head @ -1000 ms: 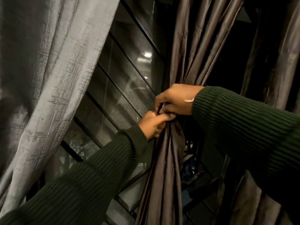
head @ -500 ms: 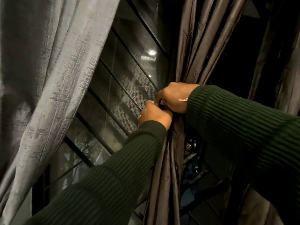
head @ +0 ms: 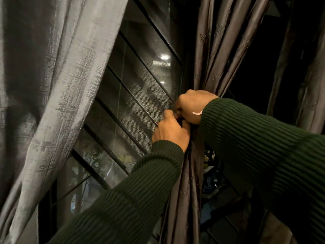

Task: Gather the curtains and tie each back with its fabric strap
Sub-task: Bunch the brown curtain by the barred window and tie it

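A dark brown curtain (head: 219, 50) is bunched into a narrow waist at centre right, and its folds hang on below (head: 184, 199). My right hand (head: 191, 106) is curled around that waist from the right. Just below and to the left, my left hand (head: 169, 132) touches it, fingers pinched shut. Between the two hands shows a small dark piece of fabric strap (head: 179, 119) with a tiny shiny spot beside it; the hands hide the rest of the strap. Both arms wear dark green ribbed sleeves.
A pale grey curtain (head: 52, 85) hangs loose across the left side. Behind it is a window (head: 137, 88) with mesh and dark bars. Another dark curtain (head: 309, 85) hangs at the far right, with a dark gap beside it.
My left hand has risen from under the right hand and turned back-up against the curtain's waist. Both hands have stayed at the waist, and the view has shifted slightly.
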